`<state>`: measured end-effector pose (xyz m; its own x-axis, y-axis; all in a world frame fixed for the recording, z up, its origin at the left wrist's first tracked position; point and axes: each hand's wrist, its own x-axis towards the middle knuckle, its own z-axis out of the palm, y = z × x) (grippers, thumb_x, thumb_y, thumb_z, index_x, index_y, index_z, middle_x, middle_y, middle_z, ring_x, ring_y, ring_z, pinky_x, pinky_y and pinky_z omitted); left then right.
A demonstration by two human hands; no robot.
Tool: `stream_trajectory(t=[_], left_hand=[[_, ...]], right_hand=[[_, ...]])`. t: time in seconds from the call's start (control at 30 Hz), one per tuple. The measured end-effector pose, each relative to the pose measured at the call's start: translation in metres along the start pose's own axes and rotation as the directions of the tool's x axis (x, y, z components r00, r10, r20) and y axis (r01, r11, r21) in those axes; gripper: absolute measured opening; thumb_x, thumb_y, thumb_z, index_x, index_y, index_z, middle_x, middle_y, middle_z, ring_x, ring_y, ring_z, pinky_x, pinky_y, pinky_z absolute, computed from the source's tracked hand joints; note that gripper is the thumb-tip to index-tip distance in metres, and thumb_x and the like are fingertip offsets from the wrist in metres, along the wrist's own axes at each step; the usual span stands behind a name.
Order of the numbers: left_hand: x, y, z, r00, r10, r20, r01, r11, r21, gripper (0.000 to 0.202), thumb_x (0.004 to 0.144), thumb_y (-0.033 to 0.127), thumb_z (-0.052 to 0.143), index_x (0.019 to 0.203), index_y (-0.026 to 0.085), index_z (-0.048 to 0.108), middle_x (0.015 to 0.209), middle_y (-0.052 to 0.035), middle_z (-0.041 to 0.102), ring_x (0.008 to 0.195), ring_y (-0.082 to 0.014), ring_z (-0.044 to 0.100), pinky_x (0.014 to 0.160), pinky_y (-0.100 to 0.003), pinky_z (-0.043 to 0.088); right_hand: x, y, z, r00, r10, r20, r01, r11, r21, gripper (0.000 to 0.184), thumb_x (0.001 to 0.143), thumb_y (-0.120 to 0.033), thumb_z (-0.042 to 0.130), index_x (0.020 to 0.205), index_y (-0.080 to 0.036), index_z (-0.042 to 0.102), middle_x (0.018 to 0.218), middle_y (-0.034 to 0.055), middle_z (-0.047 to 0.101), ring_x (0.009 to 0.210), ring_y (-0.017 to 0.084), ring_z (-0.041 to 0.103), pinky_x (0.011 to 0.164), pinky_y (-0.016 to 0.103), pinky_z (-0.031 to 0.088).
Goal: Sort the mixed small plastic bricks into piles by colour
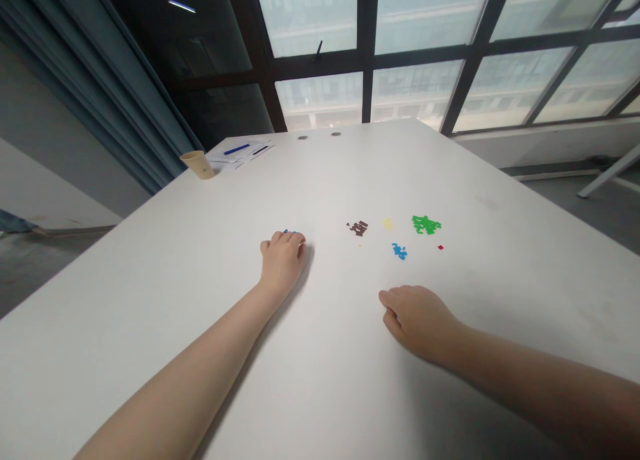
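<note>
My left hand rests on the white table with its fingers curled down. Small dark-blue and blue bits show just past its knuckles; what lies under the fingers is hidden. My right hand is closed, thumb against the curled fingers, and anything inside it is out of sight. Nearest to it is a small cluster of blue pieces. Beyond lie brown pieces, pale yellow pieces and a larger green pile. One red piece lies apart, as does a tiny yellow piece.
At the far left of the table stands a tan paper cup, beside papers with a blue pen on them. Two round grommets are set near the back edge. Windows and a blue curtain are behind.
</note>
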<state>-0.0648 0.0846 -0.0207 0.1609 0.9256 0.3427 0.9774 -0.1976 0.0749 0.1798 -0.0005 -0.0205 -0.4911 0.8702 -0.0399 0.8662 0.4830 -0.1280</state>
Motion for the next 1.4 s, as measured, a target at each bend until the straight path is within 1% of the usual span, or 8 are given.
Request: stream_trajectory(t=[0.1, 0.2, 0.3, 0.4, 0.53, 0.77, 1.17, 1.4], left_hand=[[-0.004, 0.012, -0.006, 0.998, 0.069, -0.009, -0.07, 0.976, -0.206, 0.019, 0.08, 0.02, 0.043, 0.088, 0.017, 0.061, 0.09, -0.0081, 0.064, 0.091, -0.0236, 0.052, 0.078, -0.037, 0.034], [-0.011, 0.03, -0.01, 0.987, 0.119, 0.111, -0.034, 0.818, -0.574, 0.02, 0.079, 0.025, 0.048, 0.09, 0.017, 0.062, 0.09, -0.0069, 0.065, 0.085, -0.0191, 0.055, 0.078, -0.033, 0.038], [-0.021, 0.048, -0.012, 0.893, 0.167, 0.417, 0.325, 0.403, -0.856, 0.02, 0.076, 0.026, 0.055, 0.091, 0.016, 0.064, 0.082, -0.0056, 0.066, 0.075, -0.0145, 0.057, 0.069, -0.026, 0.041], [-0.029, 0.06, -0.011, 0.737, 0.261, 0.623, 0.665, -0.119, -0.737, 0.014, 0.074, 0.02, 0.061, 0.085, 0.013, 0.064, 0.075, -0.0043, 0.065, 0.066, -0.0086, 0.058, 0.064, -0.019, 0.043], [-0.032, 0.061, -0.009, 0.634, 0.341, 0.694, 0.76, -0.443, -0.476, 0.009, 0.073, 0.01, 0.06, 0.082, 0.011, 0.062, 0.076, -0.0053, 0.065, 0.064, -0.0063, 0.06, 0.06, -0.014, 0.046], [-0.03, 0.057, -0.007, 0.633, 0.381, 0.674, 0.74, -0.553, -0.383, 0.016, 0.079, 0.004, 0.051, 0.09, 0.01, 0.059, 0.075, -0.0058, 0.065, 0.061, -0.0068, 0.062, 0.059, -0.013, 0.05], [-0.033, 0.063, -0.009, 0.615, 0.366, 0.699, 0.773, -0.457, -0.44, 0.011, 0.078, 0.008, 0.055, 0.087, 0.011, 0.06, 0.072, -0.0041, 0.064, 0.061, -0.0057, 0.062, 0.06, -0.012, 0.049], [-0.036, 0.064, -0.008, 0.603, 0.389, 0.696, 0.787, -0.433, -0.44, 0.013, 0.071, 0.012, 0.065, 0.084, 0.011, 0.064, 0.072, -0.0035, 0.062, 0.061, -0.006, 0.059, 0.056, -0.012, 0.046]], right_hand=[[0.0, 0.0, -0.001, 1.0, 0.008, 0.002, -0.008, 1.0, -0.002, 0.014, 0.075, -0.016, 0.04, 0.068, -0.018, 0.051, 0.063, 0.0014, 0.057, 0.057, 0.013, 0.048, 0.052, 0.028, 0.017], [-0.001, -0.001, -0.002, 1.0, 0.014, 0.005, -0.014, 1.0, -0.005, 0.014, 0.075, -0.016, 0.04, 0.068, -0.019, 0.052, 0.063, 0.0014, 0.057, 0.057, 0.013, 0.048, 0.052, 0.028, 0.017], [0.0, -0.001, -0.002, 1.0, 0.008, 0.003, -0.008, 1.0, -0.013, 0.013, 0.075, -0.016, 0.04, 0.068, -0.019, 0.052, 0.064, 0.0014, 0.058, 0.057, 0.013, 0.049, 0.052, 0.028, 0.018], [0.0, -0.001, -0.002, 1.0, 0.002, -0.005, -0.002, 1.0, -0.014, 0.014, 0.075, -0.016, 0.04, 0.068, -0.019, 0.051, 0.063, 0.0012, 0.058, 0.057, 0.013, 0.049, 0.052, 0.028, 0.017], [-0.001, -0.001, -0.001, 1.0, 0.001, -0.02, -0.001, 1.0, -0.008, 0.013, 0.075, -0.016, 0.04, 0.067, -0.019, 0.051, 0.063, 0.0011, 0.058, 0.056, 0.013, 0.048, 0.052, 0.028, 0.017], [0.001, -0.001, -0.002, 1.0, -0.003, -0.014, 0.003, 1.0, -0.009, 0.013, 0.074, -0.016, 0.04, 0.067, -0.019, 0.05, 0.063, 0.0013, 0.058, 0.056, 0.013, 0.048, 0.052, 0.028, 0.017], [-0.001, -0.003, -0.003, 1.0, -0.001, 0.004, 0.001, 1.0, -0.013, 0.014, 0.076, -0.015, 0.04, 0.069, -0.019, 0.052, 0.064, 0.0015, 0.058, 0.058, 0.013, 0.049, 0.053, 0.028, 0.021], [0.0, 0.002, -0.009, 0.951, 0.02, -0.309, 0.029, 0.987, 0.155, 0.017, 0.081, -0.019, 0.039, 0.075, -0.019, 0.055, 0.068, 0.0021, 0.057, 0.065, 0.014, 0.049, 0.06, 0.026, 0.031]])
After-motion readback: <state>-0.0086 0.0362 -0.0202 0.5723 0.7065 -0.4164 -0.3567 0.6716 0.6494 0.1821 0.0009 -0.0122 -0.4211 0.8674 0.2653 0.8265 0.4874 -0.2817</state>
